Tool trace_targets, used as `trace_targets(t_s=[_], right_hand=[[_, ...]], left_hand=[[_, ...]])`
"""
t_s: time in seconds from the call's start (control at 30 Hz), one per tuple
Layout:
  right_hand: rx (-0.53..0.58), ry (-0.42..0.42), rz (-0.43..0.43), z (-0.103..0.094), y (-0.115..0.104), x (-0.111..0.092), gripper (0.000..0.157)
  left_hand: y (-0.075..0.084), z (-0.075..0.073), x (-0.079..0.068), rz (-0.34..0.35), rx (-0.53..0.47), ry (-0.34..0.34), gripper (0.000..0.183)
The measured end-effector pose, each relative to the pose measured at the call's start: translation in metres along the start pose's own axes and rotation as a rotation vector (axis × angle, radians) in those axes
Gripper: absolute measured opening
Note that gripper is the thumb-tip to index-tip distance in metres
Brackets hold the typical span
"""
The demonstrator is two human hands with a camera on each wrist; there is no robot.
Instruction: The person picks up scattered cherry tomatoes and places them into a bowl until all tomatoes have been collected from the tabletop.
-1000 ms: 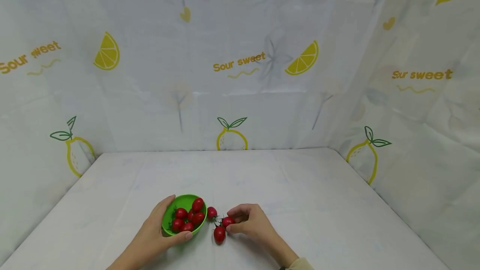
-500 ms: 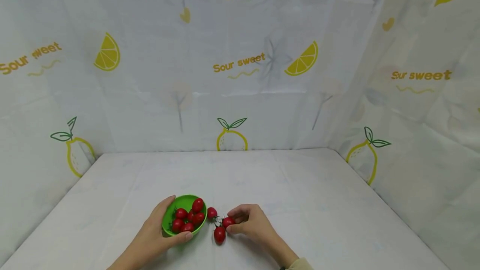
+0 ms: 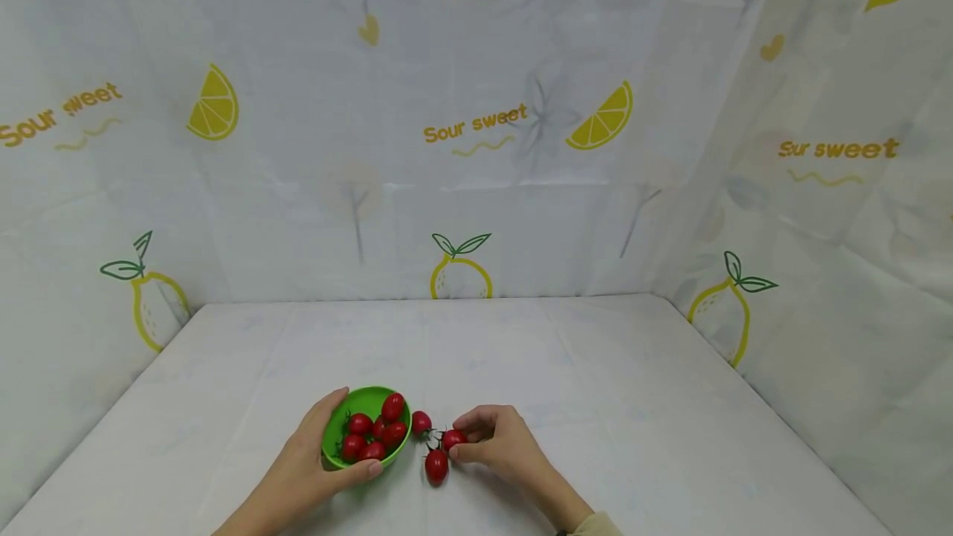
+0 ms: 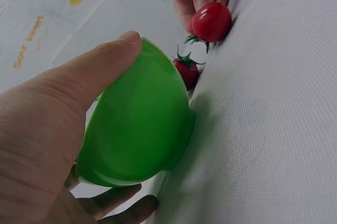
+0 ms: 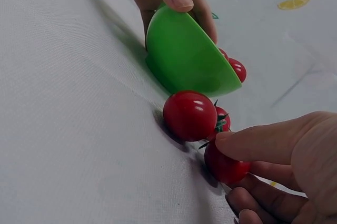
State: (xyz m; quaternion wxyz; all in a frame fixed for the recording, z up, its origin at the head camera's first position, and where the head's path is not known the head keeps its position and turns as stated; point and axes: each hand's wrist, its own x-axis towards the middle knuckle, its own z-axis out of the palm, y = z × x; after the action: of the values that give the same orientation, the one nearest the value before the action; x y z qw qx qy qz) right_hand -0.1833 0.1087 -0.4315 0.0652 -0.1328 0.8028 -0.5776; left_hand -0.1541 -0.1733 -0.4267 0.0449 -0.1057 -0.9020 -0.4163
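My left hand (image 3: 298, 461) holds a green bowl (image 3: 372, 396) by its side, the thumb on the near rim and the fingers around the far side. Several red cherry tomatoes (image 3: 361, 423) lie inside the bowl. To its right, my right hand (image 3: 506, 449) pinches a cherry tomato (image 5: 226, 163) between thumb and fingers, low at the tabletop. Another cherry tomato (image 3: 436, 466) lies just in front of the pinched one. A third loose tomato (image 3: 421, 422) sits close by the bowl's right side. Green stems show on the loose tomatoes, pointing toward one another.
A white cloth covers the table (image 3: 633, 404). Behind and at both sides stand pale curtain walls (image 3: 298, 189) printed with lemons and lettering. The table's back edge meets the rear wall.
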Motion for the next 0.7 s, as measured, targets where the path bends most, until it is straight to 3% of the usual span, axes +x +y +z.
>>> trace_targets(t_s=[0.7], right_hand=[[-0.060,0.025,0.041,0.0015,-0.0016,0.0020,0.021]], left_hand=[[-0.0007,0.0005,-0.0002,-0.009,0.000,-0.004,0.107]])
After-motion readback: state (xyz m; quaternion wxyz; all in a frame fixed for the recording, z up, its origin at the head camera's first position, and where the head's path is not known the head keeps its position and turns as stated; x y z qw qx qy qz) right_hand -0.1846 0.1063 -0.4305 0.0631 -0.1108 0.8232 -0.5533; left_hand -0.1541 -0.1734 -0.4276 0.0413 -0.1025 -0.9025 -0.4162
